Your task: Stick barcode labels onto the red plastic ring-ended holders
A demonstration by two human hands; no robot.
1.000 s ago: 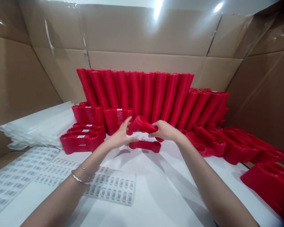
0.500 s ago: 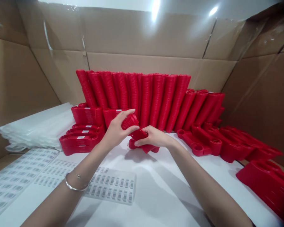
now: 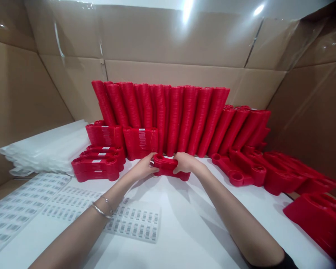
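A short stack of red plastic pieces [image 3: 168, 166] lies level on the white table [image 3: 184, 216], in the middle of the view. My left hand [image 3: 146, 165] grips its left end, thumb in front and fingers behind. The right end is held by my right hand [image 3: 184, 163], whose fingers curl over the top and front. Just behind my left hand stands a labelled red stack [image 3: 141, 143]. Sheets of barcode stickers [image 3: 137, 220] lie in front, partly under my left forearm.
Tall red stacks [image 3: 173, 119] line the back against cardboard walls [image 3: 168, 45]. Labelled red bundles [image 3: 96, 170] and clear plastic bags [image 3: 47, 149] are at left. More red pieces [image 3: 236, 175] lie at right, with a large red bundle [image 3: 316, 220] near the right edge.
The tilted red pieces between my hands have come down level onto the pieces on the table. My left hand has lowered from their top to the stack's left end.
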